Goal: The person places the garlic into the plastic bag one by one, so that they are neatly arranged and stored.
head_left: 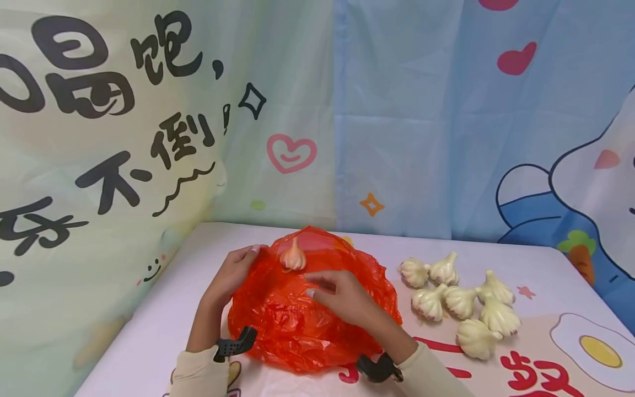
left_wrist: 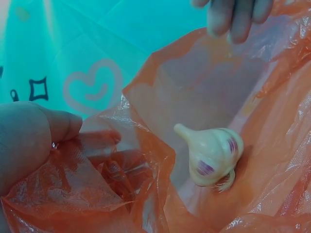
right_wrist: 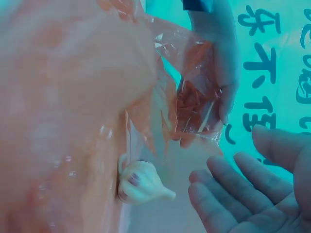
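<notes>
Gripping the red plastic bag [head_left: 297, 331] at its edge: left hand [head_left: 237, 270]. Right hand [head_left: 347, 298] released, near the garlic bulb [head_left: 294, 258] inside.

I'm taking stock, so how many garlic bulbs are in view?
8: one bulb in the open red bag, seven bulbs grouped on the table to its right. More could be hidden under the bag's folds.

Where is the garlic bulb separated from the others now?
In the head view, the bulb lies slightly left of centre on the red bag, between the left hand and right hand.
</notes>
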`<state>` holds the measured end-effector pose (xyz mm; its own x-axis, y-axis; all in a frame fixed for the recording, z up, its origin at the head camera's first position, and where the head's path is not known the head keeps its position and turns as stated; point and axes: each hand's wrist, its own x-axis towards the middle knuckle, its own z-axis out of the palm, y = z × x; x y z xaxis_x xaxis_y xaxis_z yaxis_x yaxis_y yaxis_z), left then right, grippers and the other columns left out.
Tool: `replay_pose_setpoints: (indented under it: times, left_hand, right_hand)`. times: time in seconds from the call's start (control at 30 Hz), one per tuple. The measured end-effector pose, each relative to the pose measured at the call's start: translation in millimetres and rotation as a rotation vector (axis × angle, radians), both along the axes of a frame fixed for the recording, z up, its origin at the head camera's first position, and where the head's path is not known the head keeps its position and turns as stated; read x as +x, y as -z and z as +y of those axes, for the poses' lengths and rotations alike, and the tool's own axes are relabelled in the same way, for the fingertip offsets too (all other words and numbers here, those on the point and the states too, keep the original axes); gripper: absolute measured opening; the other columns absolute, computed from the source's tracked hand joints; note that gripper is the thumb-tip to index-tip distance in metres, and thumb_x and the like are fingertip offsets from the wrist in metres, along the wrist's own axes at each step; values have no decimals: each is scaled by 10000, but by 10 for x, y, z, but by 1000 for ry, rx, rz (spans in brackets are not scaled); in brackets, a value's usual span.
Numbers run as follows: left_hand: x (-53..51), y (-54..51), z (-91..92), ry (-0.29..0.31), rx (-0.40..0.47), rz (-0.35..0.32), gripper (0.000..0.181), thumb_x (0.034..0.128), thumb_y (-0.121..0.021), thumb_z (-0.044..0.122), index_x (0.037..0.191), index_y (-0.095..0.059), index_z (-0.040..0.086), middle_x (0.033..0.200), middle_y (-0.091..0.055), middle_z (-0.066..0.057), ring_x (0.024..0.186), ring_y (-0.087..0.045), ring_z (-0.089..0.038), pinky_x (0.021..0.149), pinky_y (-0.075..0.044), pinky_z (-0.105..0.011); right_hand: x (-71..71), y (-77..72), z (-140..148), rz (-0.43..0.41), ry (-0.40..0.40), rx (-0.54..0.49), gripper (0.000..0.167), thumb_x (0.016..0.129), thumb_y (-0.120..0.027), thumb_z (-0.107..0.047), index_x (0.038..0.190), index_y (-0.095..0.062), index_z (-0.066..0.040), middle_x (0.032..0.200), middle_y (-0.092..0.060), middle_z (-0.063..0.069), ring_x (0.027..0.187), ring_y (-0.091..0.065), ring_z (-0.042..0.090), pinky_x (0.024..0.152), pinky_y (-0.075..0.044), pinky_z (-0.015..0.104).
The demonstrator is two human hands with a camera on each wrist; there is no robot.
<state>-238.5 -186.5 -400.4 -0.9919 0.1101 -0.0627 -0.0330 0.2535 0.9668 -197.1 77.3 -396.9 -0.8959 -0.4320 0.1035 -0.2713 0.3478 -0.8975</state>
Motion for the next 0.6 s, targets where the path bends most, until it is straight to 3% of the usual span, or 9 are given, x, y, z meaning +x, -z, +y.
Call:
replay_pose_setpoints:
  times: [0.27, 0.6]
  left_hand:
    - [1, 13, 14, 15, 13, 9, 429, 1039, -426, 391, 1291, -596, 88, 1143, -649, -139, 1024, -621, -408, 808, -559, -445]
    - [2, 3, -1, 8, -13, 8, 441, 1040, -417, 403, 1304, -589, 95, 1176, -642, -120, 1020, -635, -335, 817, -560, -410]
  right_hand:
    - [190, -14, 282, -74, -79, -84, 354, 931, -676, -225, 1250, -652, -73, 1200, -658, 72, 1102, -633, 248, 860, -538, 339]
    - [323, -31, 631, -90, -56, -74, 341, 947, -649, -173, 1267, -633, -55, 1230, -637, 105, 1141, -604, 305, 876, -526, 303]
